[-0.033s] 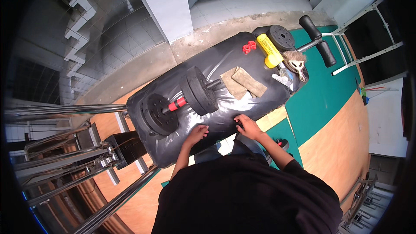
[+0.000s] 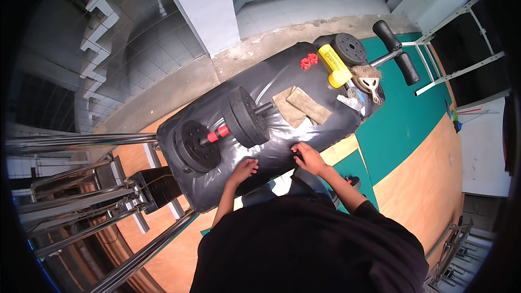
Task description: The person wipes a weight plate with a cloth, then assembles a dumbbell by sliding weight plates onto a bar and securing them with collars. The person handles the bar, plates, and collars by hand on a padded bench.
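Observation:
My left hand (image 2: pixel 246 170) hovers over the near edge of a black padded bench (image 2: pixel 282 154), fingers loosely bent and apart, holding nothing. Close to the same edge is my right hand (image 2: pixel 308 159), its fingers curled with a gap between them and nothing visible in it. Beyond my left hand a dumbbell (image 2: pixel 218 133) lies on the bench, with black plates at both ends, a red and black grip and a bare threaded bar end. Two folded tan cloths (image 2: pixel 308 105) overlap to the right of it. Neither hand touches the dumbbell or the cloths.
Two red star-shaped collars (image 2: pixel 309 61), a yellow bottle (image 2: pixel 334 64), a loose black plate (image 2: pixel 350 49), a brush (image 2: pixel 370 84) and a crumpled clear wrapper (image 2: pixel 355 99) lie at the bench's far right end. Chrome bars (image 2: pixel 87 140) stand left. Padded rollers (image 2: pixel 399 53) project at the right.
The bench and the things on it appear slightly further left and lower in the picture. My hands keep nearly the same pose, and the dumbbell stays in place on the bench.

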A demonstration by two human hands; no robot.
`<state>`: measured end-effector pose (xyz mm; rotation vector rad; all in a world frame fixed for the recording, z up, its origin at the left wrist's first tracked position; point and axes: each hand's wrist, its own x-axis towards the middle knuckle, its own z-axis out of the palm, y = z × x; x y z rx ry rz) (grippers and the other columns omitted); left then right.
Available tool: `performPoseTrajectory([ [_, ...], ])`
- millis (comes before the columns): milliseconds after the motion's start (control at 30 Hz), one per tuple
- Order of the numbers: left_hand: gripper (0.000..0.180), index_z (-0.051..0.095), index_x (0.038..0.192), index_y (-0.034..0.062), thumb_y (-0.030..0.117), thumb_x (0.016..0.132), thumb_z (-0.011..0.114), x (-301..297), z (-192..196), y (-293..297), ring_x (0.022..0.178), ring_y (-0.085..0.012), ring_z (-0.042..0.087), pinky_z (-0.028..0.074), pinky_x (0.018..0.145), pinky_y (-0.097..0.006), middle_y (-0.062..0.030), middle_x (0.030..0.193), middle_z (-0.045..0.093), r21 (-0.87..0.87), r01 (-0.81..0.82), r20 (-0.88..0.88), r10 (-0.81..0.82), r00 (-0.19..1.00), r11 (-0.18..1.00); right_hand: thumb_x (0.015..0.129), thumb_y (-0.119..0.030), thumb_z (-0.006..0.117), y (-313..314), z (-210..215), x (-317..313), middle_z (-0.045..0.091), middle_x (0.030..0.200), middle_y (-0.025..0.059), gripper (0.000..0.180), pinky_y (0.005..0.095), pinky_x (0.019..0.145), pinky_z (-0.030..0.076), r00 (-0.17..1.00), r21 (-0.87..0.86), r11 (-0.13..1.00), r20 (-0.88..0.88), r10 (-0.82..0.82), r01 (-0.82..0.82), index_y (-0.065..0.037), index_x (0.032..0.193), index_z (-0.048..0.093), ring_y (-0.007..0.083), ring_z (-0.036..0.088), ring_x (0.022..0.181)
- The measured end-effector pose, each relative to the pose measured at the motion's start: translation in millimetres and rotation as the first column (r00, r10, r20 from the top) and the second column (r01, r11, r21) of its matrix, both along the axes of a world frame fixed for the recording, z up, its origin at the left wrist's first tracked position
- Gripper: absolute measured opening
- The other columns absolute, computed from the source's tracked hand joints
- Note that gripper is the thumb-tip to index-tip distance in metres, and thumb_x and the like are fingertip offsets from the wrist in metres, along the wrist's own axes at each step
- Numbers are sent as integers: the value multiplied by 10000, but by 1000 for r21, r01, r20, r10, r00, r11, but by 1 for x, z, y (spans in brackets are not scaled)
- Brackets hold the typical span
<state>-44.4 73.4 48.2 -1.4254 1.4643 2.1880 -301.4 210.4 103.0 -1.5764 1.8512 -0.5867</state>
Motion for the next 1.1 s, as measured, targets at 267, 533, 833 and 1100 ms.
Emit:
performPoseTrajectory([
  [267, 359, 572, 1113, 118, 422, 939, 491, -75, 22, 7, 856, -78, 578, 453, 751, -236, 14, 974, 613, 14, -89, 109, 87, 990, 996, 759, -56, 644, -72, 91, -112, 568, 969, 130, 277, 381, 824, 431, 980, -589, 789, 25, -199, 175, -42, 1012, 532, 299, 550, 920],
  [533, 235, 579, 1049, 43, 240, 921, 568, -195, 15, 14, 755, -79, 569, 450, 682, -221, -6, 871, 614, -209, -387, -102, 374, 922, 898, 706, 16, 586, -129, 14, -347, 506, 1104, 180, 444, 439, 907, 388, 874, -384, 854, -190, -446, 352, -13, 1132, 464, 375, 467, 1041],
  [833, 285, 512, 813, 13, 222, 799, 706, -260, 18, 2, 649, -150, 530, 457, 626, -294, -63, 718, 565, -678, -257, 92, 426, 900, 689, 514, -306, 869, -182, 1, -443, 396, 1335, 131, 1090, 450, 972, 354, 823, 152, 972, -564, -65, 181, -20, 1379, 271, 343, 345, 1232],
  [1100, 282, 491, 797, 38, 220, 810, 707, -243, 14, -21, 663, -104, 511, 440, 622, -268, -33, 705, 552, -500, -137, 229, 283, 931, 855, 532, -396, 845, -181, -21, -435, 440, 1231, 109, 1096, 453, 939, 356, 721, 60, 984, -688, -79, 165, -18, 1386, 272, 332, 354, 1226],
])
